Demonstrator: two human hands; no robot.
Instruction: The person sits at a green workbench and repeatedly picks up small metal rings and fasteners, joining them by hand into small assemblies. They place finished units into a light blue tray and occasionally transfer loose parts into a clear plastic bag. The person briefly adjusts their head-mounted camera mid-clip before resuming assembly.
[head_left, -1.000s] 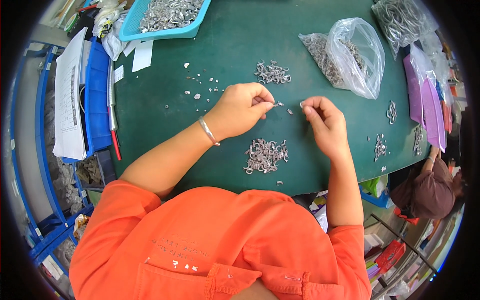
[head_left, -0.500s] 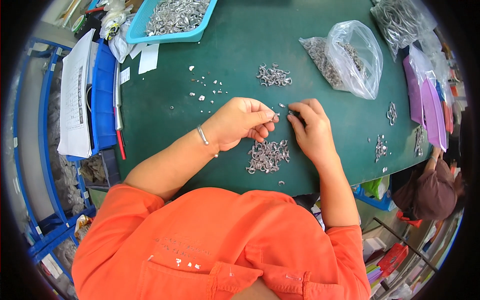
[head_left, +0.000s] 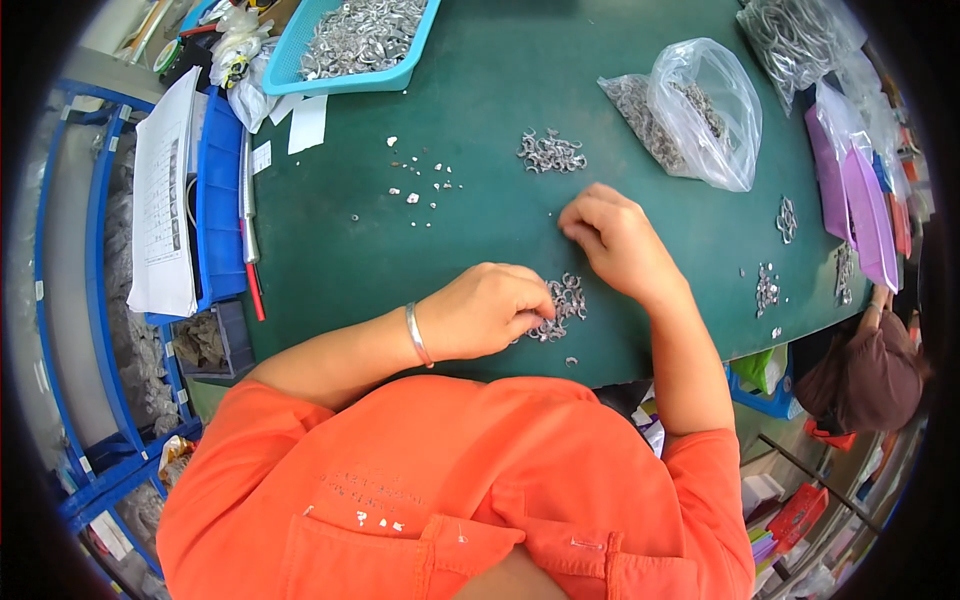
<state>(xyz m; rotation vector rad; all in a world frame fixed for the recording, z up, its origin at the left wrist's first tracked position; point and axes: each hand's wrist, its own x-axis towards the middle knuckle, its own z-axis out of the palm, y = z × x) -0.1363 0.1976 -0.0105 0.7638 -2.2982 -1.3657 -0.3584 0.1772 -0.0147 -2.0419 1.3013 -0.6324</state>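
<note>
My left hand [head_left: 490, 310], with a silver bracelet on its wrist, reaches into the near pile of small grey curved metal pieces [head_left: 569, 300]. Its fingers are bent down on the pile's left side and pressed together; what they pinch is hidden. My right hand [head_left: 612, 235] rests on the green table [head_left: 480, 215] beyond that pile. Its fingers are curled against the thumb, and I cannot make out what is between them. Farther off lies a second heap of similar curved pieces [head_left: 552, 152]. A loose piece [head_left: 571, 361] sits near the table's front edge.
At the far left stands a light-blue basket [head_left: 350, 80] of metal pieces. White crumbs [head_left: 412, 198] lie left of centre. A clear bag [head_left: 740, 130] of small parts and several small heaps [head_left: 767, 290] are on the right. A co-worker [head_left: 870, 375] is beyond the right edge.
My left hand has come down and nearer, from holding a small piece by my right hand to the near pile. My right hand has moved slightly, its fingers now closer together.
</note>
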